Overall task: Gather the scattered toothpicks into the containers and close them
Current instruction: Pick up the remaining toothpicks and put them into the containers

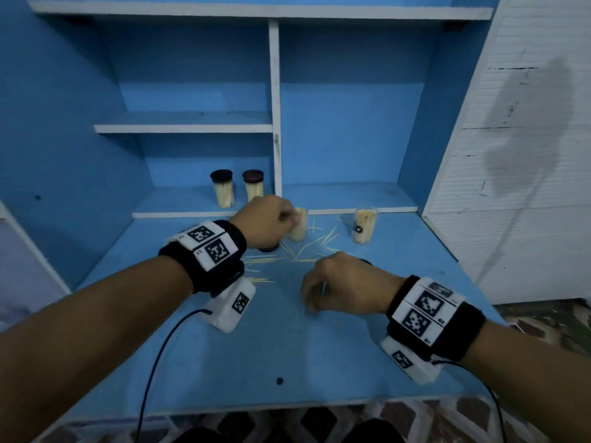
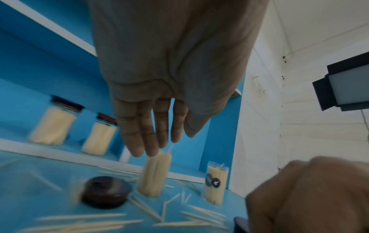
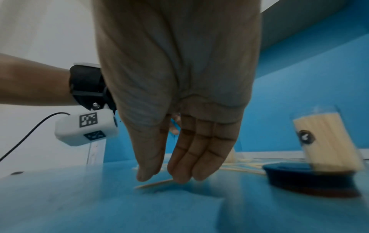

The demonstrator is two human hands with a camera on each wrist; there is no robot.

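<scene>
Loose toothpicks (image 1: 315, 243) lie scattered mid-table. My left hand (image 1: 286, 215) hovers with straight fingers (image 2: 139, 141) just above an open, full container (image 1: 299, 227), which stands upright (image 2: 153, 176). A dark lid (image 1: 268, 248) lies beside it, also visible as the lid (image 2: 104, 191) in the left wrist view. My right hand (image 1: 308, 306) reaches down to the table; its fingertips (image 3: 179, 176) and thumb touch a single toothpick (image 3: 153, 183) lying flat. A second open container (image 1: 364, 227) with a black label stands at the right, with another dark lid (image 3: 307, 178) near it.
Two closed, full containers (image 1: 223, 190) (image 1: 253, 187) stand on the low shelf (image 1: 179, 215) behind the table. A white divider post (image 1: 275, 123) rises next to them. The blue table's front edge (image 1: 256, 407) is near me; a white wall is on the right.
</scene>
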